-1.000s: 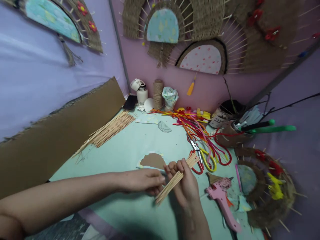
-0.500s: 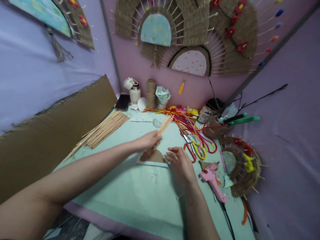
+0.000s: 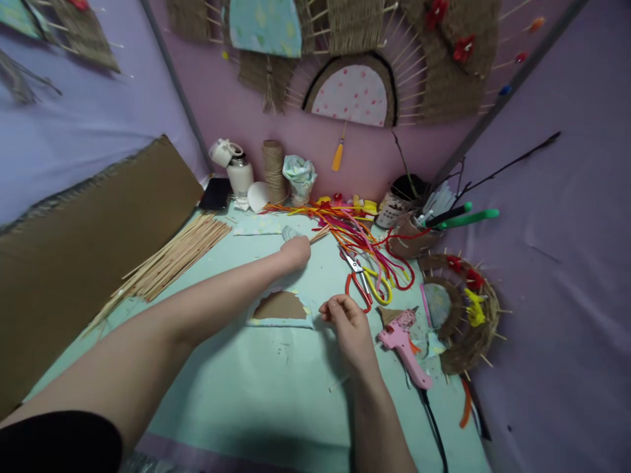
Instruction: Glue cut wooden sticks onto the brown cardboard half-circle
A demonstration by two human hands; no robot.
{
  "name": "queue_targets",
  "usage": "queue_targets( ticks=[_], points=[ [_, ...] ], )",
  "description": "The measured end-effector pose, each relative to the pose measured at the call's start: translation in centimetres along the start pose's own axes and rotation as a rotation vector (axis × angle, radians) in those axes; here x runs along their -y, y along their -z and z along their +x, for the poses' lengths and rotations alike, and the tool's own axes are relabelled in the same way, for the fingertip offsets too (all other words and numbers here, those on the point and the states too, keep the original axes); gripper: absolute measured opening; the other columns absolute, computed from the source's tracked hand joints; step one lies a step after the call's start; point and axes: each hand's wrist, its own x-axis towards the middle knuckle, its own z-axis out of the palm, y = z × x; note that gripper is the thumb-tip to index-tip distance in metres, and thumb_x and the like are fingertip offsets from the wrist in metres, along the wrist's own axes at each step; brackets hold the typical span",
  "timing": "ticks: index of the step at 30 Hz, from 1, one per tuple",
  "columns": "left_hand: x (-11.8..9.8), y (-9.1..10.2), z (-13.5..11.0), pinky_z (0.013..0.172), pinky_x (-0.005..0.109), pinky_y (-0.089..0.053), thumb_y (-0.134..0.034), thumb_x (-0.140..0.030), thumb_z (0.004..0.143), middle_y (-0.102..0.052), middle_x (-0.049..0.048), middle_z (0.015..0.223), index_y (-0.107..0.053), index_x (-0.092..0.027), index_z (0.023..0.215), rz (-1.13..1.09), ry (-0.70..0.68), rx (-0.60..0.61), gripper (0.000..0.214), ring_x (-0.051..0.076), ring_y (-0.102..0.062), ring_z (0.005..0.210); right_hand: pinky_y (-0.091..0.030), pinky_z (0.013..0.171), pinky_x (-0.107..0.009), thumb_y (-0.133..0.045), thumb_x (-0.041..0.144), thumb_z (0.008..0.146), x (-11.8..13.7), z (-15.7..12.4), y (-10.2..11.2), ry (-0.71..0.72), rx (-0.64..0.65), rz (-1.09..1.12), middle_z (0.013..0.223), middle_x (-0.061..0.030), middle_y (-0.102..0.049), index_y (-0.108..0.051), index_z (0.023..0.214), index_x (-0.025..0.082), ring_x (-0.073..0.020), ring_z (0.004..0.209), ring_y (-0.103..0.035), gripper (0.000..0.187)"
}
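My left hand (image 3: pixel 296 250) reaches far over the pale green table (image 3: pixel 276 387) and is closed on a small bundle of thin wooden sticks (image 3: pixel 320 233), whose ends poke out toward the coloured cords (image 3: pixel 355 226). My right hand (image 3: pixel 345 318) rests near the table's middle with its fingers curled and pinched together; what they hold, if anything, I cannot make out. Just left of that hand lies a brown cardboard half-circle (image 3: pixel 280 307) on a pale fabric piece.
A big pile of wooden sticks (image 3: pixel 167 259) lies at the left beside a cardboard sheet (image 3: pixel 83 230). Red and yellow scissors (image 3: pixel 365 282), a pink glue gun (image 3: pixel 401 341), a woven fan piece (image 3: pixel 468 315), a twine spool (image 3: pixel 273 167) and cups stand around.
My left hand has taken the stick bundle from in front of me and carried it far across the table. My right hand let go of it and stayed low near the cardboard half-circle.
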Motion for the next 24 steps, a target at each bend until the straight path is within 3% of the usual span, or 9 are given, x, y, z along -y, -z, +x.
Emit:
queue_targets(
  ticks=[5,15,20,24],
  points=[
    [-0.3,0.0,-0.3,0.093,0.045,-0.048,-0.038,-0.011,0.091,-0.061,0.0273,0.124,-0.055,-0.006,0.128,0.127,0.116,-0.057,0.041,0.034,-0.059,0.118,-0.045,0.070,-0.026,-0.065,0.043,0.082,0.4,-0.3,-0.2,-0.010,0.026,0.005,0.073,-0.0004,-0.066,-0.062,0.074,0.020,-0.0129,0.069,-0.057,0.025],
    [2.7,1.1,-2.8,0.087,0.040,-0.050,-0.031,-0.012,0.094,-0.061,0.0249,0.119,-0.057,-0.009,0.123,0.262,-0.037,-0.093,0.039,0.031,-0.063,0.107,-0.046,0.069,-0.027,-0.063,0.042,0.084,0.6,-1.1,-0.1,0.023,0.056,-0.051,0.073,-0.0001,-0.067,-0.061,0.075,0.020,-0.0140,0.068,-0.058,0.023],
    [3.5,1.5,-2.6,0.084,0.036,-0.049,-0.036,-0.016,0.093,-0.065,0.0226,0.108,-0.062,-0.009,0.112,0.287,-0.105,-0.123,0.032,0.030,-0.066,0.102,-0.045,0.070,-0.027,-0.062,0.042,0.086,1.6,-3.3,2.0,0.039,0.046,-0.149,0.073,-0.0002,-0.065,-0.061,0.076,0.021,-0.0154,0.071,-0.058,0.023],
    [3.9,1.6,-2.4,0.080,0.035,-0.050,-0.038,-0.015,0.089,-0.067,0.0214,0.106,-0.065,-0.011,0.107,0.281,-0.111,-0.155,0.032,0.030,-0.066,0.098,-0.044,0.069,-0.027,-0.065,0.046,0.083,2.4,-5.0,4.9,0.051,-0.057,-0.250,0.071,-0.0011,-0.065,-0.062,0.074,0.020,-0.0164,0.070,-0.058,0.028]
  ],
)
